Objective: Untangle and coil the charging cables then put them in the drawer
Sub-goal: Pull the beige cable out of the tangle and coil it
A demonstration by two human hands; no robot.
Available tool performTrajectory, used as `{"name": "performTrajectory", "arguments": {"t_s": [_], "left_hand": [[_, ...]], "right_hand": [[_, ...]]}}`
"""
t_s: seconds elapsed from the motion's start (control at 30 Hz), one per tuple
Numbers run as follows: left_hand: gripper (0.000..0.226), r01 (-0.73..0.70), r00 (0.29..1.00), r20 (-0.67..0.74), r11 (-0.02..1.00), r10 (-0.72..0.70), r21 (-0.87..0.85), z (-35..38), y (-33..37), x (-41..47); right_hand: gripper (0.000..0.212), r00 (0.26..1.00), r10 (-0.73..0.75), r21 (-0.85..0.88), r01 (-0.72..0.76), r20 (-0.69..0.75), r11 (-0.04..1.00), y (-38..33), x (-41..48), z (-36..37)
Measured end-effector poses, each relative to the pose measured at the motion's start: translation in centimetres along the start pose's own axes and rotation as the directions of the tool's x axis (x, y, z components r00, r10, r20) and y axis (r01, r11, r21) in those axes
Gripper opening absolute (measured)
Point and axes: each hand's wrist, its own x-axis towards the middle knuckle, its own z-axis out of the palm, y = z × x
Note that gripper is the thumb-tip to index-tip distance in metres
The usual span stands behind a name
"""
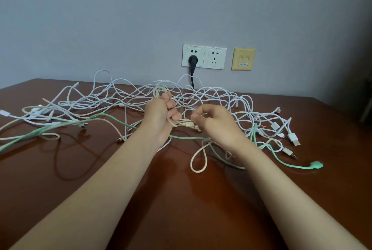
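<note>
I'm watching the left hand (161,116) gripping a looped beige cable (186,123) over the bench (181,199), right hand (218,124) pinching its end. White cable tangle (219,94) sprawling toward 12 o'clock, green cable (316,165) trailing to 4. Wall label (243,64) is unreadable.

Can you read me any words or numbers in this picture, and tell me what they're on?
Nothing is readable.
Left wall socket: tiny print along top, too small.
Right wall socket: same, too small.
Yellow wall plate: small blue-and-white label, blurred.
Cables: no print visible.
</note>
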Motion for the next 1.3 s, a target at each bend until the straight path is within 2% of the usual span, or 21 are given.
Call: {"name": "performTrajectory", "arguments": {"t_s": [0.2, 0.33, 0.43, 0.5, 0.63, 0.83, 1.1, 1.2, 1.3], "left_hand": [[0.038, 0.022, 0.999, 0.026, 0.999, -0.023, 0.034, -0.3, 0.8, -0.1], [0.036, -0.017, 1.0, -0.016, 0.976, 0.021, 0.217, 0.1, 0.6, -0.3], [0.031, -0.056, 0.998, -0.017, 0.925, 0.067, 0.376, 0.4, 0.4, -0.6], [0.03, -0.058, 0.998, -0.007, 0.909, 0.066, 0.413, 0.3, 0.4, -0.7], [0.029, -0.057, 0.998, -0.005, 0.89, 0.066, 0.453, 0.3, 0.1, -0.9], [0.029, -0.067, 0.996, -0.01, 0.85, 0.085, 0.523, 0.4, 0.0, -1.1], [0.032, -0.093, 0.994, 0.0, 0.835, 0.111, 0.542, 0.4, 0.4, -1.0], [0.043, -0.105, 0.991, -0.002, 0.782, 0.134, 0.614, 0.2, 0.2, -0.7], [0.055, -0.043, 0.998, -0.001, 0.789, 0.055, 0.612, 0.4, 0.0, -0.9]], "right_hand": [[0.022, 0.997, -0.03, -0.046, 0.034, 0.078, 0.998, -0.4, -0.1, -0.9], [0.022, 0.998, -0.057, -0.139, 0.061, 0.036, 0.988, -0.3, -0.2, -1.3], [0.022, 0.976, -0.217, -0.379, 0.204, 0.008, 0.903, -0.3, -0.3, -1.0], [0.017, 0.942, -0.33, -0.447, 0.318, 0.054, 0.836, -0.5, -0.4, -0.8], [0.015, 0.883, -0.443, -0.417, 0.464, 0.152, 0.781, 0.0, -0.4, -0.3], [0.012, 0.847, -0.464, -0.354, 0.53, 0.26, 0.771, 0.4, -0.5, 0.8], [0.007, 0.854, -0.484, -0.244, 0.519, 0.192, 0.819, 0.7, -0.3, 1.2], [0.005, 0.867, -0.473, -0.135, 0.493, 0.159, 0.859, 0.3, -0.5, 1.2], [0.012, 0.889, -0.451, 0.003, 0.452, 0.078, 0.892, -0.3, -0.8, 1.3]]}}
